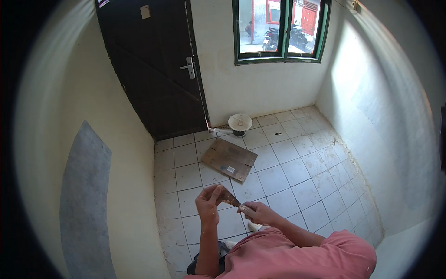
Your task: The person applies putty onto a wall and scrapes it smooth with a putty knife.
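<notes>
A putty knife [229,197] with a stained, flecked blade is held between my two hands in front of my body. My right hand [259,213] is closed round its pale, smeared handle. At the broad end of the blade, the fingers of my left hand [208,203] pinch the metal. Beyond my hands, a flat piece of brown cardboard [227,158] lies on the tiled floor.
A dark bucket with a whitish top [240,122] stands by the far wall, near a dark door [153,65]. Right of the door is a green-framed window [282,59]. A grey patch [86,200] covers part of the left wall. White tiles [283,176] look dirty along the walls.
</notes>
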Demonstrator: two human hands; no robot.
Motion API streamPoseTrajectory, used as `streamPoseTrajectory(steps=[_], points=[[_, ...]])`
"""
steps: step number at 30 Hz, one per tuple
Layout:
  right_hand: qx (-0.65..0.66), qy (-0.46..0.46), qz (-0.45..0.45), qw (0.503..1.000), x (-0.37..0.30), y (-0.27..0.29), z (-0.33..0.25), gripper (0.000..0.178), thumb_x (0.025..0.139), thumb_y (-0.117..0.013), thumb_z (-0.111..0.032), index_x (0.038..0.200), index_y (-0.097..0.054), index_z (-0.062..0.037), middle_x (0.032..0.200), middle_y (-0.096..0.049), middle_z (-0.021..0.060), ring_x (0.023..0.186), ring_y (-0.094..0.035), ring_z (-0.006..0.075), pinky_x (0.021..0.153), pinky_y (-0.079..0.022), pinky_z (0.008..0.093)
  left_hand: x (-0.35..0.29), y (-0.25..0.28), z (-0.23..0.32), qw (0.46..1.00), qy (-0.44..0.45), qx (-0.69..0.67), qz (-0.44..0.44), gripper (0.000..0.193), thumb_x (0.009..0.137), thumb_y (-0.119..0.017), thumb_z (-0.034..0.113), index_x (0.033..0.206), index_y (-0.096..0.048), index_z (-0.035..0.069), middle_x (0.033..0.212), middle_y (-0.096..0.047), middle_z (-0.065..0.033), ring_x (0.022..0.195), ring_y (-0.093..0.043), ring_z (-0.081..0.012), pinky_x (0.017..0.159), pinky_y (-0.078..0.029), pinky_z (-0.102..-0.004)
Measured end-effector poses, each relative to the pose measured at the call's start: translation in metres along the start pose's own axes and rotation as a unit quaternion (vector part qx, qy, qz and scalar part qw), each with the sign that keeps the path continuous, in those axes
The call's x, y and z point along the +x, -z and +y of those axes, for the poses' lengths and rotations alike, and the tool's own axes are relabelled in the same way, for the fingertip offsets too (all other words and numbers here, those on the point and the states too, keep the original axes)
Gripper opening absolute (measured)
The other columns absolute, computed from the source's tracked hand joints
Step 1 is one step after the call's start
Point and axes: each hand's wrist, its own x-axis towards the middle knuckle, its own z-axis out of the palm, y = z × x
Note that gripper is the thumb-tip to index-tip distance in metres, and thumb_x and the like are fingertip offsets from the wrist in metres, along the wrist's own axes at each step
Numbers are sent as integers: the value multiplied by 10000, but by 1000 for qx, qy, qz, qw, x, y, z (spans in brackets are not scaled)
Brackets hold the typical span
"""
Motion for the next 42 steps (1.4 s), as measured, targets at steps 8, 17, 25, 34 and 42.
streamPoseTrajectory(steps=[8,17,25,34,42], points=[[-160,45,51,985,-11,30,6,358,862,-495,-339,955,-592,-6,669,-544,49,625,-486,126,609,-411,286,-13,-8,-58,953,6,-272,131,261,849,-592,175,990,-544,-40,923,-618,-99,827,-611,-149,730,-516,-234],[-69,17,82,994,-6,22,1,291,870,-488,-275,938,-601,-16,654,-520,23,606,-443,79,571,-381,246,-7,-22,-35,973,-40,-191,123,249,870,-544,143,1032,-500,-40,955,-593,-142,865,-613,-194,761,-532,-263],[263,-41,-47,963,2,15,15,323,857,-507,-315,957,-590,-20,626,-517,5,542,-440,91,508,-365,247,-5,0,-39,939,6,-313,141,424,884,-486,296,1090,-494,-74,1033,-578,-189,957,-582,-238,881,-473,-302],[185,87,80,976,9,8,-3,296,900,-485,-282,823,-568,-9,548,-416,-40,486,-355,33,442,-280,203,-12,44,17,900,-54,-429,56,611,902,-325,442,1208,-422,-78,1238,-474,-200,1191,-430,-272,1050,-260,-399],[-23,139,71,987,43,-52,-18,312,877,-502,-298,854,-561,8,574,-452,-34,515,-370,62,461,-308,246,-56,50,21,923,25,-355,-144,693,893,-270,520,1257,-368,-62,1312,-393,-200,1247,-348,-283,1061,-225,-407]])
